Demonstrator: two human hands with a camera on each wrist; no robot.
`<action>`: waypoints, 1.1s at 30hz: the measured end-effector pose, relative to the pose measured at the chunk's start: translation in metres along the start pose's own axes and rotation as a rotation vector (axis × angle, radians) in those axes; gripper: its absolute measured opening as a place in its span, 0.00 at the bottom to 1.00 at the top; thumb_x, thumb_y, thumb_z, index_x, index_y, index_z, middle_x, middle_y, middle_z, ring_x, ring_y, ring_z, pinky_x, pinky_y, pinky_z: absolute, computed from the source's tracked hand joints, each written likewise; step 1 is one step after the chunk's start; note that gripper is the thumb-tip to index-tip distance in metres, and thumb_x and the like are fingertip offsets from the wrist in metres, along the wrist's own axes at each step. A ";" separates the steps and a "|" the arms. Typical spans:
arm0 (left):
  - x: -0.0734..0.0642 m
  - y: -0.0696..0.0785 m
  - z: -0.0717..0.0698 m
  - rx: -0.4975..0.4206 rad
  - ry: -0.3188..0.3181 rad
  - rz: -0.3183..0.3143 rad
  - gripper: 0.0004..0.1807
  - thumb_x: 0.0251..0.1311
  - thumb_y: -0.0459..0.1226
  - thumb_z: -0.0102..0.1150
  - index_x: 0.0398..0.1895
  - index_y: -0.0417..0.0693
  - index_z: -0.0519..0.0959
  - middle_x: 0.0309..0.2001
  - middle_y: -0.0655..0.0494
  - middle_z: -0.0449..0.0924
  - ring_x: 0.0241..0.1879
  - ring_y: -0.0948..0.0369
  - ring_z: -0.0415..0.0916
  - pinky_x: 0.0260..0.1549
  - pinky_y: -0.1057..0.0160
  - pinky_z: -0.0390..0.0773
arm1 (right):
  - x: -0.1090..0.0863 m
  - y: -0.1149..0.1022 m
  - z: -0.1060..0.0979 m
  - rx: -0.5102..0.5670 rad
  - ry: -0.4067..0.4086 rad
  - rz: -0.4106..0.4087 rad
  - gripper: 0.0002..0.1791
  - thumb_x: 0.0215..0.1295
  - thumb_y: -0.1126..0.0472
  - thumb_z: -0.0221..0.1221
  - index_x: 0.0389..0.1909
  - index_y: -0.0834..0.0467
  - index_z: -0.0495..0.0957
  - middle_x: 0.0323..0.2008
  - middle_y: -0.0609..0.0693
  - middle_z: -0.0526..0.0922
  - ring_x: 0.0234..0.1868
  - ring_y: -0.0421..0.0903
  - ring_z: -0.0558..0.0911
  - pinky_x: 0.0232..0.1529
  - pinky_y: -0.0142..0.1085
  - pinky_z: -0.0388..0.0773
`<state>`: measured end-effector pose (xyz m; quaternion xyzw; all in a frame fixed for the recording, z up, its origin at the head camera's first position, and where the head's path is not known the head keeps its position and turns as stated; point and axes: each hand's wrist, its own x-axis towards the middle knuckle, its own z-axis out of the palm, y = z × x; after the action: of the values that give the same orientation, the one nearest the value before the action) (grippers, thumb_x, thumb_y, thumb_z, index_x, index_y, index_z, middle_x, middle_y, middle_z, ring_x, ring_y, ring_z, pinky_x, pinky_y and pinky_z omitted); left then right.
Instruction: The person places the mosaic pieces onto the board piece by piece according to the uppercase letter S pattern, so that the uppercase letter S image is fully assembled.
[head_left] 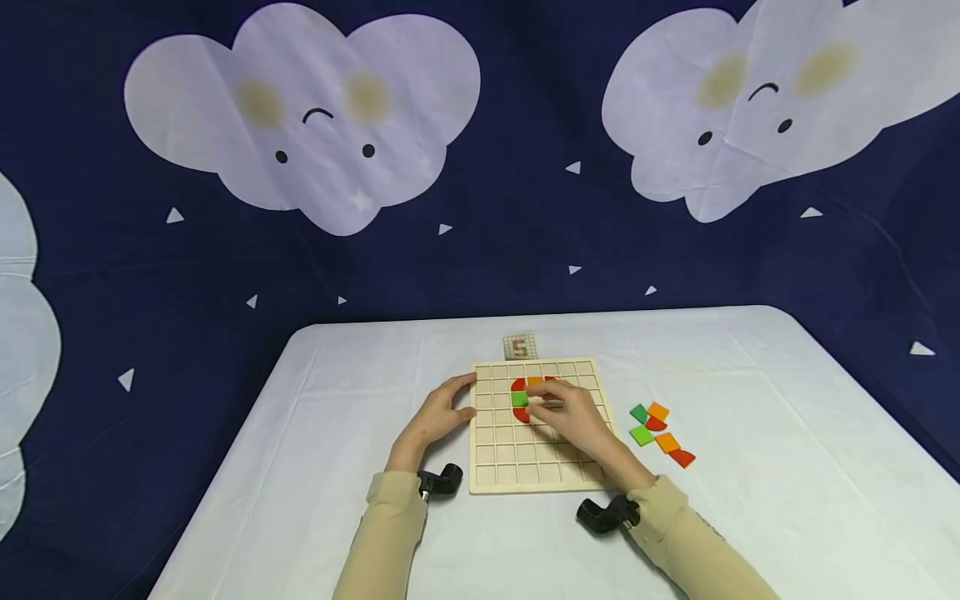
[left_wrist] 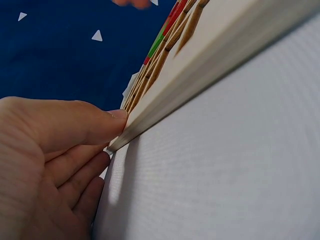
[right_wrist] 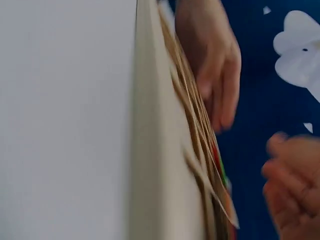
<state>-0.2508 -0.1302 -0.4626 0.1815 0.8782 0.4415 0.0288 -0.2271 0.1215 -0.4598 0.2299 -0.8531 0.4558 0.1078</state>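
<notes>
A wooden grid board (head_left: 495, 458) lies on the table. On it sit a green square (head_left: 520, 399), an orange square (head_left: 535, 381) and red rounded pieces, one of them a red piece (head_left: 518, 384); others are partly hidden by my right hand. My left hand (head_left: 435, 417) rests its thumb and fingertips against the board's left edge, and the left wrist view shows the thumb (left_wrist: 85, 120) on that edge. My right hand (head_left: 573, 417) hovers over the board beside the pieces, thumb and index finger apart, no piece showing between them. It appears blurred in the right wrist view.
Loose orange, red and green pieces (head_left: 667, 442) lie to the right of the board. Behind its far edge is a small pattern card (head_left: 520, 347) with an S-like figure. A white cloth covers the table (head_left: 750, 400); a dark blue cloud-patterned curtain (head_left: 525, 167) hangs behind.
</notes>
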 end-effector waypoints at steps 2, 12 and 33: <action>0.000 0.000 0.000 0.007 0.000 0.004 0.34 0.52 0.29 0.62 0.66 0.38 0.66 0.65 0.43 0.64 0.67 0.48 0.56 0.66 0.51 0.54 | 0.002 -0.005 -0.013 0.041 0.033 0.021 0.16 0.57 0.61 0.66 0.47 0.61 0.81 0.44 0.51 0.83 0.45 0.50 0.82 0.45 0.42 0.80; 0.002 -0.001 -0.001 0.011 0.003 0.015 0.34 0.53 0.30 0.61 0.66 0.39 0.65 0.65 0.43 0.64 0.67 0.49 0.55 0.66 0.51 0.53 | -0.019 0.011 -0.103 0.000 0.189 0.128 0.20 0.61 0.58 0.63 0.53 0.60 0.78 0.49 0.56 0.81 0.50 0.54 0.78 0.50 0.36 0.76; 0.000 -0.002 0.002 -0.001 0.003 -0.010 0.34 0.54 0.30 0.60 0.67 0.41 0.65 0.66 0.44 0.64 0.68 0.49 0.55 0.66 0.50 0.53 | -0.077 0.068 -0.144 -0.168 0.185 0.337 0.18 0.63 0.60 0.60 0.53 0.62 0.78 0.47 0.59 0.82 0.39 0.23 0.75 0.39 0.14 0.69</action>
<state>-0.2507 -0.1298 -0.4649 0.1766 0.8790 0.4419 0.0298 -0.1973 0.2959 -0.4582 0.0313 -0.9011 0.4137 0.1265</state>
